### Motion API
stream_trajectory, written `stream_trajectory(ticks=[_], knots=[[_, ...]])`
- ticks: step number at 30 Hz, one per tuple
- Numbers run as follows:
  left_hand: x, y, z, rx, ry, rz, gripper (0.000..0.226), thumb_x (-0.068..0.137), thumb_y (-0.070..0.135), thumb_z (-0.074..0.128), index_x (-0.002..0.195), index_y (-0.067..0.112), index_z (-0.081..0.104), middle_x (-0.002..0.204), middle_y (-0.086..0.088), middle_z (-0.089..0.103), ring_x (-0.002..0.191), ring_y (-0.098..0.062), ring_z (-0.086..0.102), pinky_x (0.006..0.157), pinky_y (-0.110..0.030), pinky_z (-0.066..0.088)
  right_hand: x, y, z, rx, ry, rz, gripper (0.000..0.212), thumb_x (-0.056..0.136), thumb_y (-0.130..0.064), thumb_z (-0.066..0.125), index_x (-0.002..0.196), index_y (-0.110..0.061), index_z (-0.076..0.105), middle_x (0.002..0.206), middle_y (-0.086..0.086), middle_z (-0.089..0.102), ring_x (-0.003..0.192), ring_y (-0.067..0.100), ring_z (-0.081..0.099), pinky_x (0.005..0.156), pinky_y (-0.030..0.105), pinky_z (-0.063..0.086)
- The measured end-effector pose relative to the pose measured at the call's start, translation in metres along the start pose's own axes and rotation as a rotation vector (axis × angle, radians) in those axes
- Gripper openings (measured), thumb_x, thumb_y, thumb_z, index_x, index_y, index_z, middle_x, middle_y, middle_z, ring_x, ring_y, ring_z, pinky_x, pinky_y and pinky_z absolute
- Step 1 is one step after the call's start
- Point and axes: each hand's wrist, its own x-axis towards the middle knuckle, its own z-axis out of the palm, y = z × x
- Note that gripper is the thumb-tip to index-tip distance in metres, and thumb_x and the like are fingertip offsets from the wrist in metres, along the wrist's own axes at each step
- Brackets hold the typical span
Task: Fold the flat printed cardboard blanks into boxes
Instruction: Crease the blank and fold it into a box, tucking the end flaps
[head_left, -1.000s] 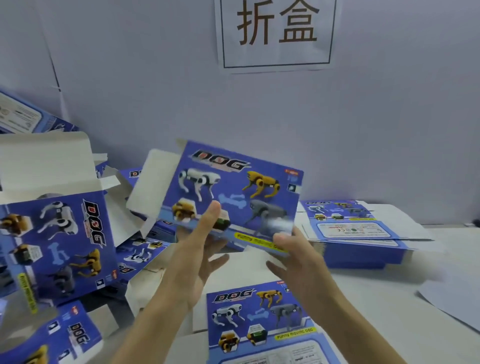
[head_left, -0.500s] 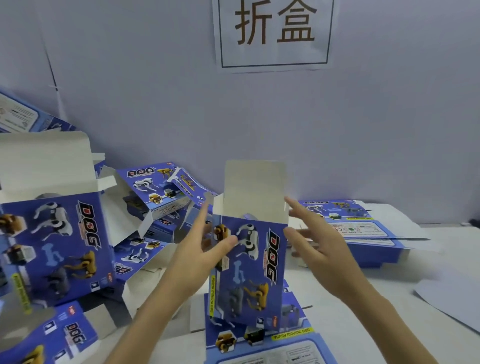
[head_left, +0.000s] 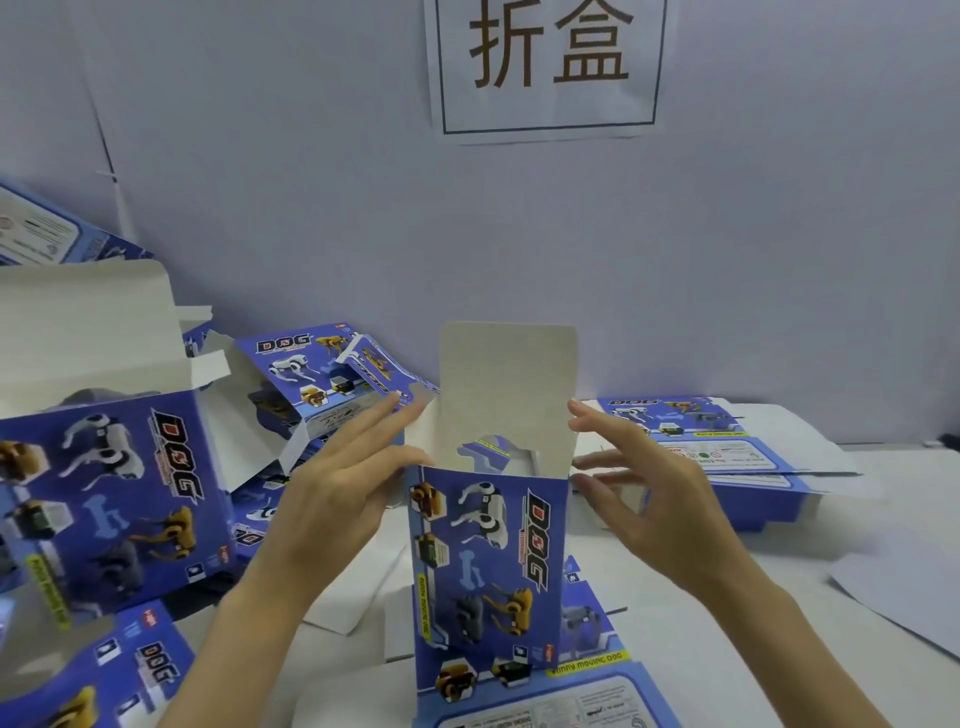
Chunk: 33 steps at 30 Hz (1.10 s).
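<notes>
Box (head_left: 488, 561) stands upright at the middle of the table (head_left: 779, 623), on top of a flat blank (head_left: 587, 691). Its lid flap (head_left: 506, 384) is raised towards twelve o'clock, leaving the mouth open for the side tabs. The left hand (head_left: 343, 483), at nine o'clock of the box, has straight fingers and its thumb against the upper left corner, apparently steadying it without gripping. The right hand (head_left: 649, 493), at three o'clock, is spread wide and holds nothing; its forefinger is at the flap's edge, probably ready to tuck the right tab. Spare blanks (head_left: 727, 447) lie stacked at two o'clock, within reach.

left hand (head_left: 343, 488): raised, fingers straight, palm inward | right hand (head_left: 660, 499): raised, fingers spread, palm inward
</notes>
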Motion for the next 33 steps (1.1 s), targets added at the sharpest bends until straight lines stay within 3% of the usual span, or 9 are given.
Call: stream_trajectory(ticks=[3,7,12,15,20,24,28,30,33], knots=[[-0.001,-0.006,-0.006,0.029,0.073,0.048,0.021,0.085,0.013,0.069,0.105,0.009,0.072,0.121,-0.009,0.067,0.117,-0.027,0.058,0.085,-0.042,0.057,0.000,0.003,0.001,-0.082,0.064,-0.055,0.049,0.081,-0.021,0.066,0.127,-0.018,0.051,0.127,-0.011,0.056,0.107,0.005,0.061,0.081,0.009,0.051],[0.000,-0.004,-0.008,0.065,0.097,-0.058,0.061,0.067,-0.001,0.084,0.123,0.006,0.061,0.094,-0.012,0.068,0.092,-0.022,0.055,0.063,-0.036,0.058,-0.001,0.005,0.002,-0.253,0.213,-0.176,0.034,0.082,-0.033,0.061,0.110,-0.015,0.058,0.116,0.002,0.063,0.110,0.008,0.055,0.091,0.018,0.047],[-0.011,-0.004,0.005,0.057,0.217,-0.163,0.041,0.064,-0.003,0.083,0.104,0.003,0.073,0.082,-0.008,0.066,0.075,-0.026,0.059,0.053,-0.034,0.054,-0.010,0.015,0.010,-0.335,0.341,-0.163,0.013,0.072,-0.007,0.075,0.081,0.002,0.070,0.085,0.008,0.072,0.086,0.017,0.055,0.074,0.024,0.048],[-0.015,0.010,0.024,-0.081,0.305,-0.365,0.031,0.071,-0.005,0.077,0.100,0.004,0.074,0.074,-0.004,0.055,0.064,-0.015,0.051,0.056,-0.015,0.042,-0.018,0.018,0.018,-0.331,0.381,-0.127,0.013,0.072,-0.004,0.075,0.083,0.002,0.072,0.081,0.009,0.069,0.081,0.018,0.059,0.068,0.025,0.051],[-0.015,0.018,0.035,-0.272,0.347,-0.421,0.022,0.087,0.007,0.064,0.108,0.006,0.071,0.077,0.016,0.053,0.072,-0.009,0.046,0.069,-0.002,0.039,-0.028,0.016,0.027,-0.278,0.431,-0.046,0.027,0.073,-0.005,0.072,0.099,0.002,0.072,0.090,0.015,0.068,0.085,0.021,0.064,0.071,0.020,0.053],[-0.019,0.038,0.042,-0.543,0.343,-0.509,0.038,0.088,0.024,0.042,0.120,0.016,0.059,0.084,0.013,0.063,0.080,-0.009,0.053,0.068,-0.015,0.044,-0.042,0.005,0.047,-0.079,0.431,0.079,0.041,0.082,0.001,0.061,0.121,-0.010,0.059,0.106,0.001,0.063,0.105,0.013,0.056,0.070,0.030,0.060],[-0.023,0.056,0.059,-0.724,0.374,-0.649,0.041,0.086,0.021,0.048,0.126,0.015,0.056,0.086,0.009,0.064,0.086,-0.014,0.058,0.072,-0.016,0.047,-0.051,-0.008,0.061,0.328,0.349,0.316,0.047,0.091,0.004,0.046,0.121,-0.031,0.056,0.125,-0.006,0.057,0.125,0.014,0.050,0.074,0.035,0.061],[-0.025,0.053,0.061,-0.806,0.370,-0.708,0.039,0.087,0.032,0.056,0.124,0.023,0.059,0.091,0.011,0.067,0.092,-0.008,0.061,0.074,-0.012,0.048,-0.048,-0.008,0.055,0.302,0.359,0.343,0.048,0.084,-0.005,0.043,0.112,-0.039,0.060,0.123,-0.015,0.058,0.125,0.003,0.049,0.081,0.026,0.057],[-0.025,0.042,0.059,-1.075,0.315,-0.795,0.041,0.078,0.031,0.073,0.115,0.030,0.055,0.104,0.010,0.066,0.099,-0.002,0.063,0.077,-0.018,0.053,-0.041,-0.005,0.039,0.253,0.355,0.296,0.046,0.079,-0.007,0.044,0.105,-0.038,0.066,0.113,-0.018,0.066,0.117,0.004,0.054,0.088,0.018,0.049]])
